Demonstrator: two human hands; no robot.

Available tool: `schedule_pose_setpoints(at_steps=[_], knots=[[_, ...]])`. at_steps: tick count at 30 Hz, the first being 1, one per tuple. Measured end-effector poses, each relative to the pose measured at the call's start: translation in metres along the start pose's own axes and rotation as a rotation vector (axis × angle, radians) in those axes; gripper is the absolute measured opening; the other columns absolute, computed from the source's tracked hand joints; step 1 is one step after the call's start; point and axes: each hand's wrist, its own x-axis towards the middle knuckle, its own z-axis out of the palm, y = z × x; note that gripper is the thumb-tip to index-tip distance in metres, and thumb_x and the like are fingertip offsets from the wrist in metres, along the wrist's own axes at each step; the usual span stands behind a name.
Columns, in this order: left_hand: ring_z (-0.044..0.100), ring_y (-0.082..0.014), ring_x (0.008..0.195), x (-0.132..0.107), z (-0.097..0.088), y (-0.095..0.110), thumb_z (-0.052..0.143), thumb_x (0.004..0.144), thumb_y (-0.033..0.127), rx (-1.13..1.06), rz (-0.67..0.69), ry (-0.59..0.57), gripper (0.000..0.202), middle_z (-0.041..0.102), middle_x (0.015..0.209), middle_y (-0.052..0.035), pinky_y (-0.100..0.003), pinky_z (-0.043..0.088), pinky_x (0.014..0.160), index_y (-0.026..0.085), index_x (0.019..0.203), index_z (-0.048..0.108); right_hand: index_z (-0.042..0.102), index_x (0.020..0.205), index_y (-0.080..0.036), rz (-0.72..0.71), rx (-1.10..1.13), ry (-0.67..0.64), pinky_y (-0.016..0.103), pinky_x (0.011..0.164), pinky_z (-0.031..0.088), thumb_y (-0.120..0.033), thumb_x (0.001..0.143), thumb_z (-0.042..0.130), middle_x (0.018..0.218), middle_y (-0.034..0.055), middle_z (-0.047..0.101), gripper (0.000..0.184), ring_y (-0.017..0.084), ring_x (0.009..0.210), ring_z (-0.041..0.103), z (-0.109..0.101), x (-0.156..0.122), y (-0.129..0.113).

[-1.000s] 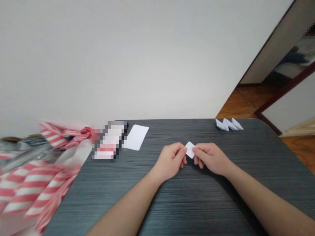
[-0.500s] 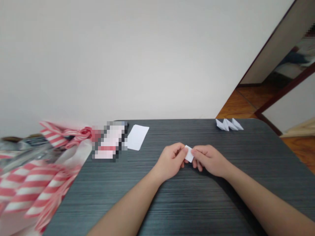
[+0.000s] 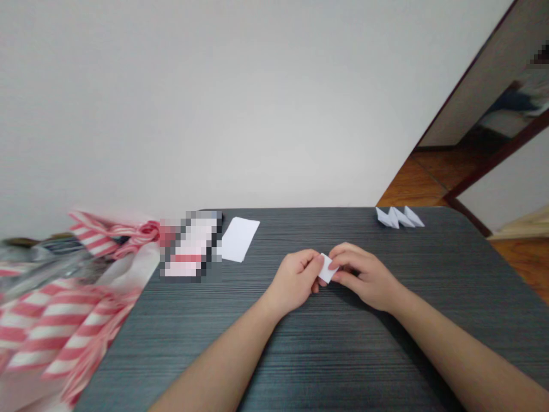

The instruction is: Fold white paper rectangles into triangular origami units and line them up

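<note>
A small folded piece of white paper (image 3: 326, 268) is pinched between both my hands just above the dark grey table (image 3: 326, 355). My left hand (image 3: 297, 281) grips its left edge with curled fingers. My right hand (image 3: 363, 276) closes over its right side, fingers arched on top and covering part of it. Several finished folded white paper pieces (image 3: 398, 217) lie in a row at the table's far right edge.
A flat white paper slip (image 3: 239, 239) lies at the far middle of the table beside a blurred-out object (image 3: 191, 245). A red and white striped plastic bag (image 3: 64, 309) lies off the table's left side. A white wall stands behind; wooden floor shows at right.
The paper has dropped slightly and shows less; my right hand's fingers have come up over its top, and my left hand has stayed almost still.
</note>
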Motion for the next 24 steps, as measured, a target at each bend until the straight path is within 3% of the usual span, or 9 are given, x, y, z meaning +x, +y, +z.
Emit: schedule_pose_setpoints(at_steps=[5,11,18,24], knots=[[0.051,-0.0081,0.047,0.0009,0.0,0.0012,0.045,0.097,0.037,0.014,0.018,-0.034,0.035,0.062,0.062,-0.0001,-0.019,0.039,0.048,0.015,0.075,0.061,0.066,0.089,-0.021,-0.022,-0.058,0.056,0.031,0.078,0.049,-0.017,0.094,0.059,0.093,0.0063,0.066,0.009,0.018,0.086,0.063,-0.0007,0.002,0.0001],[0.05,-0.009,0.048,-0.001,-0.0007,0.001,0.041,0.099,0.042,0.032,0.054,-0.062,0.042,0.055,0.054,0.0015,-0.02,0.04,0.05,0.014,0.076,0.063,0.065,0.086,-0.021,0.053,-0.077,0.098,0.031,0.074,0.048,-0.018,0.095,0.057,0.086,0.0047,0.065,0.012,0.017,0.08,0.062,0.0001,0.0008,-0.0016],[0.054,-0.0079,0.054,-0.0019,0.0012,-0.0013,0.062,0.088,0.033,-0.048,0.032,-0.079,0.02,0.068,0.079,-0.0024,-0.019,0.044,0.051,0.014,0.095,0.064,0.061,0.082,-0.02,0.075,-0.095,0.169,0.03,0.072,0.046,-0.016,0.094,0.056,0.085,0.0036,0.062,0.013,0.016,0.077,0.059,0.0007,0.0005,-0.0031],[0.055,-0.0078,0.052,-0.0009,0.0011,-0.0008,0.056,0.092,0.032,-0.007,0.047,-0.077,0.02,0.067,0.077,-0.002,-0.019,0.045,0.051,0.015,0.097,0.065,0.059,0.082,-0.02,0.077,-0.087,0.176,0.031,0.074,0.046,-0.015,0.095,0.054,0.086,0.0037,0.061,0.015,0.017,0.079,0.059,0.0019,0.0018,-0.0045]])
